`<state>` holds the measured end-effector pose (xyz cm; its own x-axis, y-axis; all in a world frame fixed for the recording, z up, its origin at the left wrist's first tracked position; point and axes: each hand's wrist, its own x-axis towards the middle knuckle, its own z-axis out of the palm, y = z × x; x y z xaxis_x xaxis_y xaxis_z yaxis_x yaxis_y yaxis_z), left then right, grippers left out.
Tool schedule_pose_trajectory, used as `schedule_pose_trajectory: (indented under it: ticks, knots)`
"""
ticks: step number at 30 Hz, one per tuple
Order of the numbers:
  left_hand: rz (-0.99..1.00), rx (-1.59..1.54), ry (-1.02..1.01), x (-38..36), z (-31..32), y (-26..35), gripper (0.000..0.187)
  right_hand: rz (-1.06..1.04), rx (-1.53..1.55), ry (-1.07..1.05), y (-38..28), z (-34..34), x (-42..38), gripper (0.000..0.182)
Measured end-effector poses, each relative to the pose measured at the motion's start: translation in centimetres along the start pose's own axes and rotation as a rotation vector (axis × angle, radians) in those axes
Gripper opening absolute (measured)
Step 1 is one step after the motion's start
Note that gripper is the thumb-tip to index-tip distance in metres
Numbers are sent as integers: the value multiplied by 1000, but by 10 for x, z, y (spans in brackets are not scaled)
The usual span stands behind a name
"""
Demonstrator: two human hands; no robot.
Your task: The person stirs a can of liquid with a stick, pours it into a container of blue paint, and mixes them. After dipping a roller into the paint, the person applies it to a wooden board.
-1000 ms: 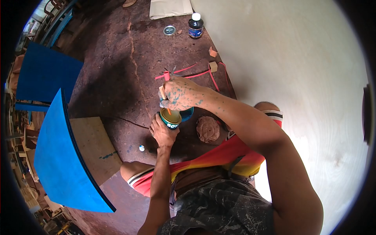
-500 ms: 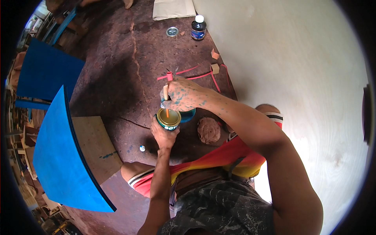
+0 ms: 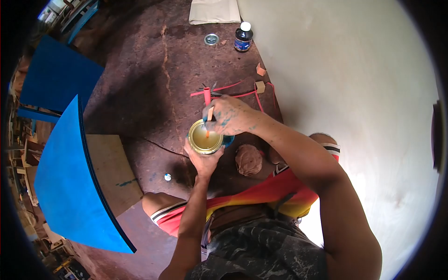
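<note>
My left hand [image 3: 205,162] is wrapped round the lower side of an open tin can [image 3: 192,140] that holds a yellowish liquid. Above its mouth, my right hand [image 3: 231,115], spotted with blue-green paint, pinches a thin wooden stick [image 3: 210,114]. The stick's lower end, orange in colour, dips into the liquid. Partly hidden behind the can is a blue container [image 3: 228,140]. Right of the can lies a crumpled brownish bundle [image 3: 248,159]. A red tube-like piece [image 3: 207,94] stands just beyond my right hand.
A dark bottle with a white cap [image 3: 243,38], a round metal lid [image 3: 211,39] and a folded cloth [image 3: 213,11] lie farther off on the stained floor [image 3: 140,56]. Red strips [image 3: 240,95] and a small wood block [image 3: 260,87] are nearer. Blue-painted panels [image 3: 77,182] stand at left.
The can now tips more toward me, showing more of its inside. My right hand and the stick have shifted slightly right and down. The whole view has moved a little.
</note>
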<state>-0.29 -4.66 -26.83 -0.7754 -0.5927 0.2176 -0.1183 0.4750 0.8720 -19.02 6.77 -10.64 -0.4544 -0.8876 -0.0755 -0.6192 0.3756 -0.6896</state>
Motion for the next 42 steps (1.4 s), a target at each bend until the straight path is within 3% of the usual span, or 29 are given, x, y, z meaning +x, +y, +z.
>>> schedule_pose_trajectory:
  ticks: [2, 5, 7, 9, 11, 13, 15, 19, 23, 24, 28, 33, 35, 36, 37, 38, 40, 41, 42]
  knots:
    - [14, -83, 18, 11, 17, 8, 113, 161, -19, -71, -4, -28, 1, 35]
    - [90, -47, 2, 34, 47, 29, 111, 328, 54, 318, 3, -53, -11, 26]
    - [103, -103, -19, 48, 71, 45, 110, 117, -98, 592, 24, -67, -23, 32]
    - [91, -122, -30, 61, 96, 58, 109, 193, -59, 801, 27, -89, -30, 42]
    - [63, -126, -25, 61, 130, 47, 107, 585, 176, 934, 12, -115, -42, 54]
    - [28, -153, 9, 63, 160, 46, 104, 583, 219, 1036, 15, -134, -59, 63]
    - [25, -150, -74, 67, 183, 41, 98, 485, 363, 1189, 15, -144, -74, 58]
    - [62, -165, -71, 59, 234, 6, 93, 434, 354, 1257, 11, -152, -97, 50]
    - [2, -103, -147, 54, 255, -25, 105, 279, 288, 1153, 32, -147, -117, 50]
    - [-42, -99, -163, 53, 257, -33, 110, 322, 261, 1161, 32, -148, -116, 60]
    - [-71, -164, -80, 44, 269, -41, 113, 353, 218, 1078, 38, -143, -113, 66]
    - [-163, -169, -188, 27, 271, -43, 115, 386, 145, 816, 28, -122, -89, 56]
    - [-240, -117, -205, 13, 267, -33, 115, 389, 323, 707, 20, -106, -73, 35]
    - [-260, -135, -266, 4, 254, -23, 115, 375, 259, 538, 16, -99, -60, 34]
    - [-247, -128, -330, -9, 238, -10, 109, 409, 80, 346, 1, -98, -41, 30]
    - [-235, -117, -396, -27, 218, 0, 104, 295, 226, 318, 16, -84, -32, 28]
    - [-306, -253, -678, -62, 168, 0, 84, 315, 234, 164, 24, -60, -4, 28]
    - [-237, -217, -617, -79, 135, -1, 73, 308, 217, 115, 32, -44, 5, 30]
    - [-362, -158, -592, -82, 107, -4, 65, 290, 194, 69, 45, -27, 13, 32]
